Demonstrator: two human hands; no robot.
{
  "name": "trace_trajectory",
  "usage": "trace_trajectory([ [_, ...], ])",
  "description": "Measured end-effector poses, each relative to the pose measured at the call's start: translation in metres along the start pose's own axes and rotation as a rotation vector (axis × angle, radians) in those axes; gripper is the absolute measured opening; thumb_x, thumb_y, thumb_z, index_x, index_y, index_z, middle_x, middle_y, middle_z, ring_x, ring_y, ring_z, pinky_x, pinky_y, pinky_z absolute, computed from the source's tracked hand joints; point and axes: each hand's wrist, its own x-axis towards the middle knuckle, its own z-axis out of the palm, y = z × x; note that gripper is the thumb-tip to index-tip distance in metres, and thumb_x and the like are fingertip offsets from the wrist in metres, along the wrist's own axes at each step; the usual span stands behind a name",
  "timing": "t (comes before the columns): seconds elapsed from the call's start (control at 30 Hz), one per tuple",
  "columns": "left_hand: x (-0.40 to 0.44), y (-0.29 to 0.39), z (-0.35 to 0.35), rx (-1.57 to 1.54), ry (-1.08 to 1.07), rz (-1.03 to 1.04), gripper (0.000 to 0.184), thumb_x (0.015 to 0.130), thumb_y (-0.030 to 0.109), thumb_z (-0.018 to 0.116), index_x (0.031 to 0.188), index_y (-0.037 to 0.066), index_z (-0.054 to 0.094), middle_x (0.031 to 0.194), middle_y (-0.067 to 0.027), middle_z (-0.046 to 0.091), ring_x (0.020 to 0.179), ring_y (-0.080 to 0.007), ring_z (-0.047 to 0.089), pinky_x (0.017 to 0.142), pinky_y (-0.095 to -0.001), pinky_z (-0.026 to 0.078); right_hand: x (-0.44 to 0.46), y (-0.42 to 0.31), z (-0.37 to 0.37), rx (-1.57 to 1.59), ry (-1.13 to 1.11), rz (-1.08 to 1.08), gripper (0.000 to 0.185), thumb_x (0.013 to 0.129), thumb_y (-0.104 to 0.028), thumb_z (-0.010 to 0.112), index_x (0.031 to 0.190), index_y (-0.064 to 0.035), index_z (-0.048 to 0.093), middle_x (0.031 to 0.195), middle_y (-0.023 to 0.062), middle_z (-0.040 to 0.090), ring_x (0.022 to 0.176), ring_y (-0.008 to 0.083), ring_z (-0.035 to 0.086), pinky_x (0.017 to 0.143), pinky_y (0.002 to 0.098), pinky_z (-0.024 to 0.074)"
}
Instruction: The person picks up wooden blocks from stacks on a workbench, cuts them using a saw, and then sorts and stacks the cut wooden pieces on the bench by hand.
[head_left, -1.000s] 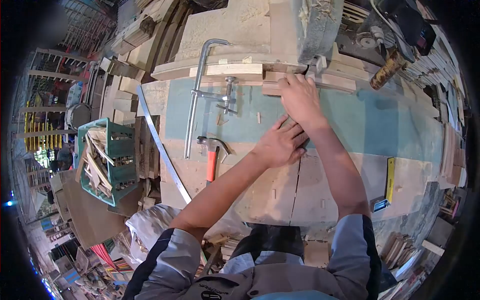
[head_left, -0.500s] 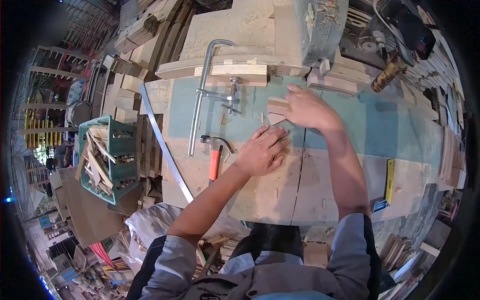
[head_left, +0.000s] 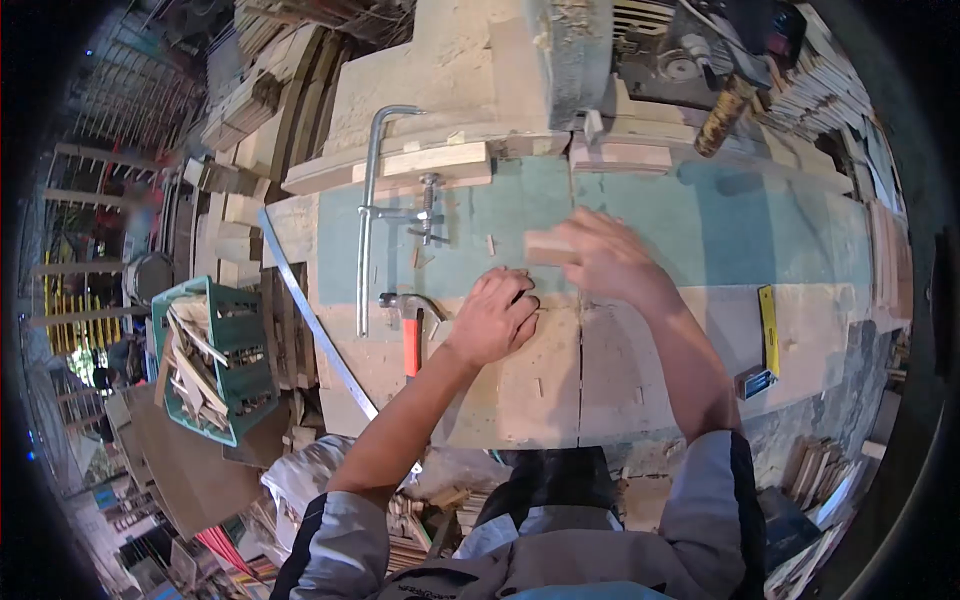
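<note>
My right hand (head_left: 608,258) is closed around a small pale wooden block (head_left: 549,248), which sticks out on its left side over the green part of the workbench (head_left: 640,205). To the left and nearer my body, my left hand (head_left: 492,318) rests palm down on the bench, its fingers loosely bent with gaps between them. Nothing shows in it, though its palm is hidden. Beside it lies a hammer (head_left: 411,340) with an orange-red handle. A metal bar clamp (head_left: 366,230) and several small wood slivers (head_left: 491,244) lie farther away.
A long metal ruler (head_left: 315,318) crosses the bench's left side. At the right lies a yellow-and-blue square-like tool (head_left: 769,330). Wooden strips (head_left: 430,165) line the back edge, near a grey post (head_left: 580,60). A green crate (head_left: 238,350) of offcuts stands left of the bench.
The view has shifted, so the bench things appear farther left. My right hand has turned the block, now lying more level. My left hand's fingers have drawn in, farther from the block.
</note>
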Motion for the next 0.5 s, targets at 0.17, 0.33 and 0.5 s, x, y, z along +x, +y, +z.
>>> trace_trajectory([
  [0.17,0.001,0.014,-0.033,-0.067,-0.044,-0.089,0.018,0.082,0.02,0.072,0.095,0.007,0.069,0.108,-0.0087,0.062,0.105,-0.0305,0.059,0.098,-0.0495,0.043,-0.086,0.068,-0.031,-0.164,0.437,0.401,0.052,0.081,-0.015,0.069,0.132,-0.0118,0.059,0.111,0.0178,0.061,0.106,0.039,0.061,0.09,0.048,0.051],
  [0.33,0.034,0.013,-0.02,-0.32,0.219,-0.567,0.01,0.088,0.008,0.066,0.095,0.003,0.071,0.092,-0.0128,0.063,0.078,-0.0279,0.064,0.073,-0.0409,0.052,-0.119,0.128,-0.041,-0.294,0.444,0.683,0.057,0.084,-0.019,0.069,0.138,-0.0069,0.054,0.123,0.0211,0.06,0.11,0.0399,0.061,0.092,0.0462,0.0511],
  [0.5,0.12,-0.007,0.025,-0.832,0.361,-0.924,0.034,0.091,0.015,0.067,0.113,-0.01,0.061,0.071,-0.0144,0.069,0.062,-0.0187,0.069,0.064,-0.0324,0.055,-0.054,0.114,-0.035,-0.111,0.702,0.476,0.053,0.092,-0.027,0.066,0.138,-0.0013,0.057,0.119,0.0228,0.065,0.11,0.0392,0.063,0.094,0.0422,0.051],
])
